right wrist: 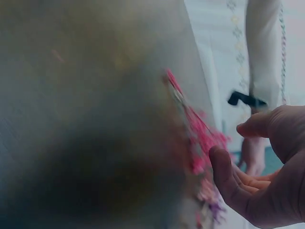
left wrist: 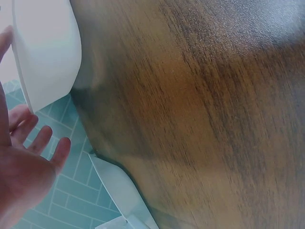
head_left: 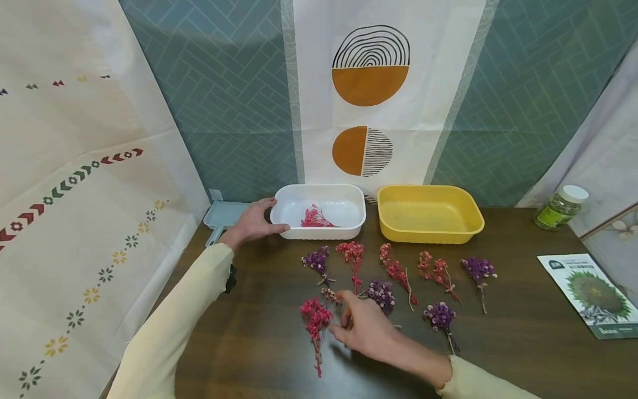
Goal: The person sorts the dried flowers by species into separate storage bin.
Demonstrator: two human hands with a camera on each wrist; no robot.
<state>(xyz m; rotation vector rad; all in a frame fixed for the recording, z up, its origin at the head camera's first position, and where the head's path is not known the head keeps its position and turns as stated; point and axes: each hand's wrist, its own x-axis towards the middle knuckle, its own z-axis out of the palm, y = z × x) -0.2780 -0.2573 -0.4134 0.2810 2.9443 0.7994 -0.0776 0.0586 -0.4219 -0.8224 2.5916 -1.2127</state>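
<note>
My left hand (head_left: 252,223) holds the left end of a white plastic basin (head_left: 321,235), thumb at the front rim and fingers at the far side. Inside the basin lies a sprig of pink dried flowers (head_left: 316,218). Over the table, my right hand (head_left: 366,327) is beside a bright pink bunch (head_left: 316,316), thumb and forefinger apart with nothing between them. A small pale pink bunch (head_left: 329,295) lies just beyond its fingertips. Partly behind this hand is a purple bunch (head_left: 381,295). In the right wrist view, pink flowers (right wrist: 202,138) show near the thumb and fingers.
Right of the white basin stands a yellow basin (head_left: 431,235). Several red and purple bunches, among them a purple one (head_left: 478,270), lie across the table. A lidded jar (head_left: 560,208) and a seed packet (head_left: 590,296) are at the right; a pale blue dustpan (head_left: 221,216) lies far left.
</note>
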